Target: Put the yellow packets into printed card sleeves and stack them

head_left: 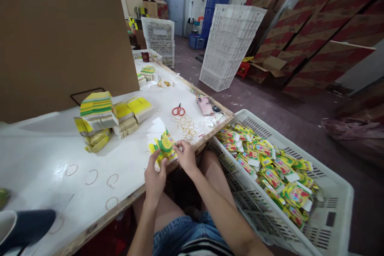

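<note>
Both hands, left hand (154,176) and right hand (186,155), held fingers clamped on a yellow-green packet bundle (163,147) over the near edge of the worktop (45,156), rubber bands (187,126) and scissors (179,110) just beyond, packet-filled crate (330,192) at right.

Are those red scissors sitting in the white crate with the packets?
No, the scissors lie on the white table beside loose rubber bands, apart from the crate.
</note>
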### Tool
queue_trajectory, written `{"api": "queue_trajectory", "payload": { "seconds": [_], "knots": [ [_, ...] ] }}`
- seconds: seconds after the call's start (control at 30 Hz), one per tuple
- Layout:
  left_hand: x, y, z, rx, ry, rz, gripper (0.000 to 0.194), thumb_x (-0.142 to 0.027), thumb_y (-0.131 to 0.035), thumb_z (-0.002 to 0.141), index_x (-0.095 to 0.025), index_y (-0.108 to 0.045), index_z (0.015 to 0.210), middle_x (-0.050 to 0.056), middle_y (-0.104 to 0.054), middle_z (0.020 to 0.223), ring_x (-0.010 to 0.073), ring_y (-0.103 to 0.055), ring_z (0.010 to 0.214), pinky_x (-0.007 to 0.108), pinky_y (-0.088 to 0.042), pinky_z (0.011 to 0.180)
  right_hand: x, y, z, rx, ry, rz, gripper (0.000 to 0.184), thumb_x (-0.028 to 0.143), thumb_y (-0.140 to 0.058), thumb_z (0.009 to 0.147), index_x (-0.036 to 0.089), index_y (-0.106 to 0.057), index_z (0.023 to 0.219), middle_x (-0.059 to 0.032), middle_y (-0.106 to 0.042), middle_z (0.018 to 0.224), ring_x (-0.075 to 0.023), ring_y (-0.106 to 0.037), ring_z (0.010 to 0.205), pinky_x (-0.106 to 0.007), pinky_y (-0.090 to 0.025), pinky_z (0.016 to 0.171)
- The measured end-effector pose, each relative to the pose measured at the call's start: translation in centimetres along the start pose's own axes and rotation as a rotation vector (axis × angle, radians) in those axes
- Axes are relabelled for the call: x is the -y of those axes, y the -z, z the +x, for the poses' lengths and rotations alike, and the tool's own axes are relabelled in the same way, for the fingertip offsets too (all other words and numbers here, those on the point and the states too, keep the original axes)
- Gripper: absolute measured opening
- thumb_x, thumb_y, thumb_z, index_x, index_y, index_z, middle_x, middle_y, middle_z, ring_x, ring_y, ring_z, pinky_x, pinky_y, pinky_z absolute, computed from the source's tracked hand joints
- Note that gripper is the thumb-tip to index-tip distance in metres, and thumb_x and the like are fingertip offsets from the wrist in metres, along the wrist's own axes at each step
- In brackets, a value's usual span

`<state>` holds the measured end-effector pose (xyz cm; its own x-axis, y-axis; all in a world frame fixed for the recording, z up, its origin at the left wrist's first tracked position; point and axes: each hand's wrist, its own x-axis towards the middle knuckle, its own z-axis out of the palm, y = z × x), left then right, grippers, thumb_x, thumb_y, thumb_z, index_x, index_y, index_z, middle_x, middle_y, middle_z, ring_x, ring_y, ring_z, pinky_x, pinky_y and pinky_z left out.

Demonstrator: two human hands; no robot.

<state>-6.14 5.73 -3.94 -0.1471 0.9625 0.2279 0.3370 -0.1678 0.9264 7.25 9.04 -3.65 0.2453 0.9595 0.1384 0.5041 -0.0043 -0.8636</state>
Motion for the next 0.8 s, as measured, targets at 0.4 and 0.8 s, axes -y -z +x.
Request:
{"api": "queue_trajectory", "payload": {
  "seconds": [0.4,0.8],
  "knots": [
    [-4.1,-0.3,-0.7,0.521,0.366,-0.961,0.049,-0.048,-0.078,0.067,-0.018,-0.069,0.105,0.010,-0.075,0.101,0.0296,-0.068,0.103,0.039,-0.054,0.088,0.3,5.8,-5.8,0.155,-0.228,0.849,0.032,0.039,-0.081,0.065,0.018,-0.066,0.084,-0.0021,-0.070,0.078,-0.0168,-0.064,0.073,-0.030,-0.052,0.072],
    [-5.4,-0.9,-1.7,0.544,0.365,-0.996,0.054,-0.042,-0.078,0.070,-0.021,-0.063,0.118,0.012,-0.072,0.113,0.0301,-0.063,0.114,0.039,-0.049,0.096,0.9,7.2,-6.9,0.084,-0.117,0.594,0.022,0.034,-0.070,0.077,0.018,-0.073,0.092,-0.0072,-0.075,0.092,-0.0226,-0.068,0.086,-0.033,-0.054,0.077]
  ]
}}
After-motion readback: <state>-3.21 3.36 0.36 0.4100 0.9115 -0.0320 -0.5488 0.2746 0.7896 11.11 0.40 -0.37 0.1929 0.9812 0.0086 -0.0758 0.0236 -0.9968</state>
